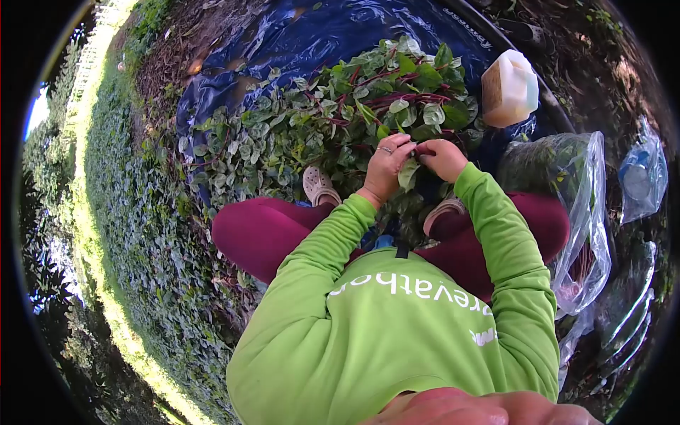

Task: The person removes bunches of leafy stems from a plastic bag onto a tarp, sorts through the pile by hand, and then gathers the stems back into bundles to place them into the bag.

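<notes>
**both hands together at a leafy sprig, front edge of the greens pile**

on my head view, left hand [386, 166] and right hand [444, 160] are close together, fingertips nearly meeting. the leafy sprig [409, 174] is between them, with a pale green leaf hanging below the fingertips.

left: thumb and fingers drawn into a pinch at the top of the sprig, almost no gap. ring [387, 150] on one finger. right: fingers curled in, thumb side toward the left hand, tips right at the sprig. i can't tell if they grip it or only touch it; the contact is too small and dark.

heap of greens [283, 145] spreads beyond the hands and off to the left, on a crumpled blue plastic sheet [312, 35]. reddish-purple stems [407, 99] show in its upper right part.

right side: translucent jug [508, 88], lower part amber, beside the heap. clear plastic bag [596, 205] next to the right knee, purplish stems visible low in it. smaller clear bag [643, 173] farther right, something blue inside.

person is sitting with knees spread: green long-sleeved shirt [397, 319], maroon trousers [262, 230], pale clogs [319, 185] on the feet between the knees. low leafy plants [149, 212] cover the ground on the left.
</notes>
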The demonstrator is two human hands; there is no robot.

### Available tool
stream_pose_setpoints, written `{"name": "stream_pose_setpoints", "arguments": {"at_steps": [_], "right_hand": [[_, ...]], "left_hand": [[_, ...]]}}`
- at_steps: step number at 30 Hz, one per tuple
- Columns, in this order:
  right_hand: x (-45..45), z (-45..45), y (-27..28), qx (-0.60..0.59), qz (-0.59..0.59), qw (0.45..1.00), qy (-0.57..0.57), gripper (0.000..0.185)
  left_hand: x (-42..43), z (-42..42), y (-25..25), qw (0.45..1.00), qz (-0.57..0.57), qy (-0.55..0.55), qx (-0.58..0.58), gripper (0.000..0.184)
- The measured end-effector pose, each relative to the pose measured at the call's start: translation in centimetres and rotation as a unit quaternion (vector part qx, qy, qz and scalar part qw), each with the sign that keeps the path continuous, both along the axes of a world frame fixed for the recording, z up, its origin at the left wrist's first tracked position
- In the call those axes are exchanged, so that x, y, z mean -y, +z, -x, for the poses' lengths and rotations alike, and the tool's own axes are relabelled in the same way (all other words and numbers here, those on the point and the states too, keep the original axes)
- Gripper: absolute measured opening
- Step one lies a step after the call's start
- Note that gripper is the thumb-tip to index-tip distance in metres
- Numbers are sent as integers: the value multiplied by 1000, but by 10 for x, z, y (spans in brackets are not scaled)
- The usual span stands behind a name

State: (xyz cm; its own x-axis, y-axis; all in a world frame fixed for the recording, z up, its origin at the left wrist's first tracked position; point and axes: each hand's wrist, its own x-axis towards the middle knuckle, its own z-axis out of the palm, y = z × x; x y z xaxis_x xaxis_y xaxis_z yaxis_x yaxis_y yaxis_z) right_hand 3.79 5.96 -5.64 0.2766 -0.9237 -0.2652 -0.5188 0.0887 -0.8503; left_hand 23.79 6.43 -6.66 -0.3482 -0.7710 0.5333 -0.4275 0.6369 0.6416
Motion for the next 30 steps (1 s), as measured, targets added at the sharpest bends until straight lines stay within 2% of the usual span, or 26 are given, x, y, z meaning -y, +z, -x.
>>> {"name": "stream_pose_setpoints", "arguments": {"at_steps": [1,3,4,6,8,10,11,12,14,16,18,19,20,22,23,25,29,30], "right_hand": [[-1,-2,6,-1,-1,1000,4,29],[-3,-2,22,-154,10,987,44,28],[-5,-3,22,-156,8,987,44,28],[-6,-3,22,-168,16,984,55,26],[-7,-4,25,-171,19,983,65,25],[-9,-5,28,-171,23,982,77,25],[-10,-6,30,-166,25,982,85,25],[-9,-6,30,-160,27,982,94,24],[-11,-5,26,-163,53,981,88,27],[-15,-10,34,-166,79,980,79,30],[-21,-16,40,-71,58,996,12,34],[-23,-18,33,-113,125,986,9,31],[-24,-17,33,-113,124,986,9,31],[-24,-17,39,-136,169,975,46,21],[-24,-16,39,-136,169,975,48,21],[-21,-15,40,-163,192,962,107,16],[-23,-17,47,-183,172,958,139,15],[-23,-17,46,-201,175,955,130,15]], "left_hand": [[-1,-4,-8,998,16,55,-14,30],[0,-21,-13,984,2,177,-20,30],[4,-31,-17,972,-16,232,-30,30],[18,-54,-31,965,-69,243,-76,31],[25,-60,-29,967,-72,232,-74,32],[27,-53,-5,993,-7,120,17,34],[23,-43,8,993,15,100,57,31],[21,-41,6,993,15,102,57,31],[19,-38,-2,983,-30,-11,181,24],[17,-32,0,984,-59,-9,169,23],[11,-26,5,987,-56,-25,149,22],[8,-23,8,988,-62,-28,141,20],[7,-20,9,988,-63,-28,141,20],[8,-16,14,984,-166,-58,21,17],[8,-15,17,984,-167,-56,20,17],[10,-16,29,987,-98,-119,41,14],[12,-17,23,985,-103,-122,66,9],[14,-17,25,988,-55,-121,78,6]]}}
